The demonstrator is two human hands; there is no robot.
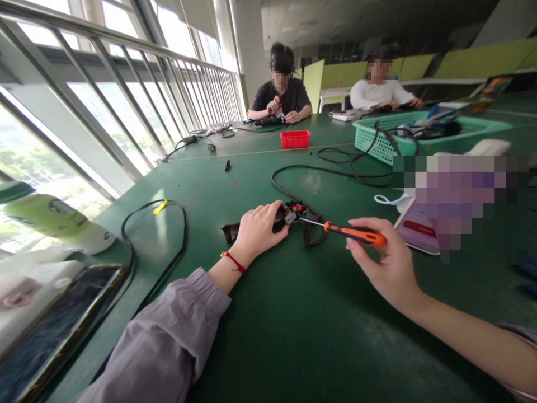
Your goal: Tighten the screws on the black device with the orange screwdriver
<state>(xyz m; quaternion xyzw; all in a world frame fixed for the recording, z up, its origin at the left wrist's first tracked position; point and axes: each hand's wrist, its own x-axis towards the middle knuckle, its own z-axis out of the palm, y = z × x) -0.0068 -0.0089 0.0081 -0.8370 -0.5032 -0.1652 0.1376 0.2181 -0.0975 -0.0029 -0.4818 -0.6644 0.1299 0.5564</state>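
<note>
My left hand (260,228) grips a black corded device (230,232) lying on the green table. Its housing is open at the right end, where small red, grey and black inner parts show. In my right hand (386,263) is a screwdriver (356,234) with an orange and black handle, held between thumb and fingers. Its thin metal shaft points left, and the tip reaches the opened end of the device; exact contact is too small to tell. A black cord (289,166) runs from the device toward the back right.
A teal basket (444,146) with tools stands at back right, a red tray (295,139) farther back. A bottle (62,215), a phone (75,313) and a looped black cable (184,224) lie left. Two people (282,92) sit across the table.
</note>
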